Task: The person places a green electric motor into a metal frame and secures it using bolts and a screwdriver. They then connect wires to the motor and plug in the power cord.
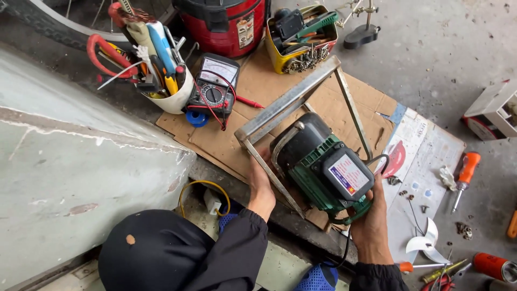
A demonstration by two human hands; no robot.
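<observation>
Head view: left hand [260, 186] grips grey angle-iron frame [288, 105]; right hand [371, 218] apparently cups green-and-black electric motor [323, 167] from beneath.

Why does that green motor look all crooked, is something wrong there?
The green motor lies tipped on its side in a metal frame, which sits askew on torn cardboard. The left hand grips the frame, and the right hand holds the motor's end. Small screws lie scattered on the floor nearby.
</observation>
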